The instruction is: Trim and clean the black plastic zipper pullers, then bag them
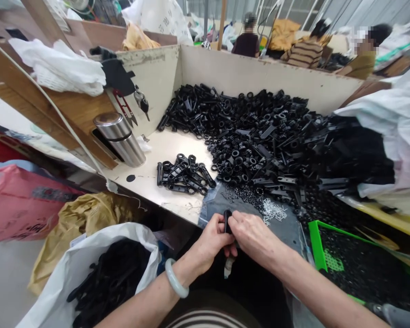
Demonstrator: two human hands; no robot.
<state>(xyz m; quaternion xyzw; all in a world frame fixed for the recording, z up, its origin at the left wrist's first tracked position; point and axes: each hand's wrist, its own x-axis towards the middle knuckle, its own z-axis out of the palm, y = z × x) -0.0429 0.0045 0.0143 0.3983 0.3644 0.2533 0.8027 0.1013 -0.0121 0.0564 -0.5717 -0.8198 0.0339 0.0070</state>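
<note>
Both hands meet at the near edge of the table over a dark cloth (287, 228). My left hand (210, 243), with a pale bangle on its wrist, and my right hand (254, 234) pinch one small black plastic part (227, 218) between their fingertips. A light-tipped piece sticks out below the hands. Just beyond them lie small silver pins (273, 210) and tiny black rings (248, 193). A small batch of black parts (184, 175) lies on the white tabletop. A large heap of the same black parts (269, 136) fills the back of the table.
A steel flask (121, 139) leans at the table's left, under scissors and keys hanging on the wall. A white bag of black parts (102, 278) stands at lower left, a green tray (331, 255) at right, white sacks (396, 123) far right. Other people sit beyond the partition.
</note>
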